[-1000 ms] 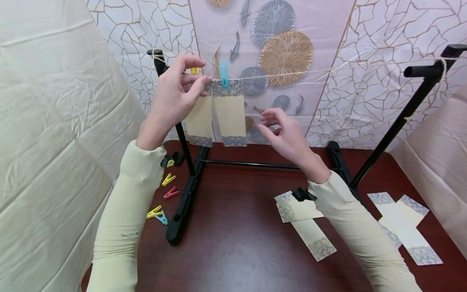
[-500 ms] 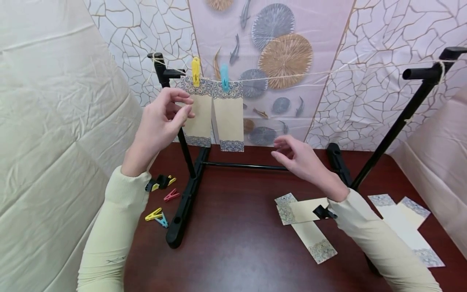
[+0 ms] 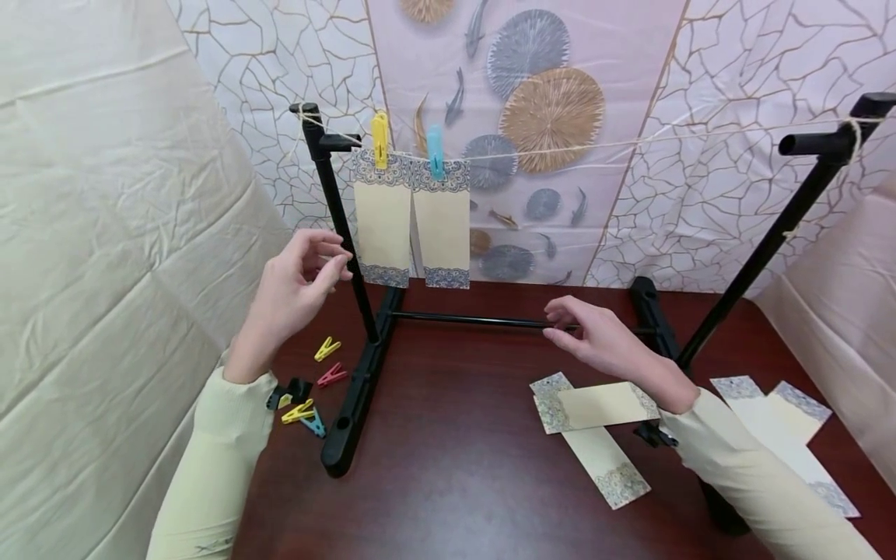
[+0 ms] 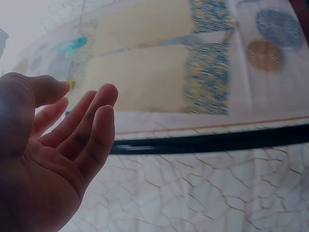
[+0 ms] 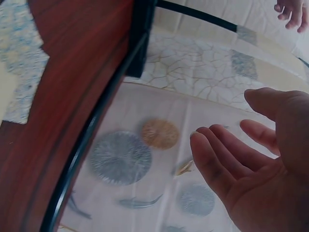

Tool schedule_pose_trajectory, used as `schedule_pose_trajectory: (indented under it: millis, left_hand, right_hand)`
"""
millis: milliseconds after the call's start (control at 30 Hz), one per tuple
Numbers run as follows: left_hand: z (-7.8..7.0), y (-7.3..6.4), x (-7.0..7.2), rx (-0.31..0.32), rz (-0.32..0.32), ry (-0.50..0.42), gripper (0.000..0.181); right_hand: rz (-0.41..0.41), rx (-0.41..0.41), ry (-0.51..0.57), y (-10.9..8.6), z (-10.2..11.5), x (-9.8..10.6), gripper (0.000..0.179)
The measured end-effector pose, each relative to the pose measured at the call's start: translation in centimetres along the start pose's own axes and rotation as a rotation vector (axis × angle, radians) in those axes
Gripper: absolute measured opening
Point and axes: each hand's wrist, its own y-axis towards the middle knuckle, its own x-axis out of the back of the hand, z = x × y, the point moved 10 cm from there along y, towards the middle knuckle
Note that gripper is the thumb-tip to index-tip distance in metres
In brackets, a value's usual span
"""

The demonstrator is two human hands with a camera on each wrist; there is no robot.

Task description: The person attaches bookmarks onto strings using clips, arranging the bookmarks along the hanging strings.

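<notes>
Two cream cards with blue patterned borders hang side by side on a string (image 3: 546, 149). A yellow clothespin (image 3: 380, 140) clips the left card (image 3: 383, 225), and a light blue clothespin (image 3: 435, 152) clips the right card (image 3: 444, 227). My left hand (image 3: 290, 292) is in the air beside the rack's left post, fingers loosely bent, holding nothing. In the left wrist view that hand (image 4: 63, 140) is apart from the hanging cards. My right hand (image 3: 602, 338), also bare and relaxed, hovers above two crossed cards (image 3: 602, 408) on the table.
Yellow, red and blue clothespins (image 3: 332, 374) lie on the table outside the rack's left foot (image 3: 346, 428). More cards (image 3: 770, 428) lie at the right, partly behind the right sleeve. The black rack's crossbar (image 3: 476, 319) runs low across the back.
My left hand has come away from the string near the clothespins and moved down and left. My right hand has lowered and shifted right toward the crossed cards.
</notes>
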Motion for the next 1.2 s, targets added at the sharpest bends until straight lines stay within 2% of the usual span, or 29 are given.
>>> schedule_pose_trajectory:
  millis: [133,300,600,800,967,1100,1200]
  left_hand:
    - [1.8,-1.3,0.0,0.06,0.015,0.006,0.028]
    - [4.1,-2.9,0.0,0.133,0.047,0.044,0.028]
    - [10.0,-6.3,-1.0,0.285,0.184,0.132,0.028]
    - [12.9,-8.5,-1.3,0.356,0.253,0.148,0.026]
    - [15.1,-11.0,-2.0,0.409,0.375,0.184,0.026]
    - [16.6,-13.1,-2.5,0.436,0.453,0.215,0.03]
    - [17.4,-14.3,-3.0,0.451,0.493,0.221,0.033]
  right_hand:
    - [0.034,-0.023,-0.004,-0.7,-1.1,-0.6,0.03]
    - [0.059,-0.016,-0.028,-1.5,-2.2,-1.2,0.029]
    - [0.171,-0.063,-0.074,-3.1,-4.7,-2.5,0.028]
    - [0.236,-0.081,-0.103,-4.1,-6.6,-3.0,0.027]
    - [0.362,-0.091,-0.132,-5.3,-8.2,-3.9,0.032]
    - [0.502,-0.153,-0.114,-6.6,-9.7,-5.0,0.041]
    - [0.548,-0.196,-0.097,-7.5,-10.8,-5.3,0.047]
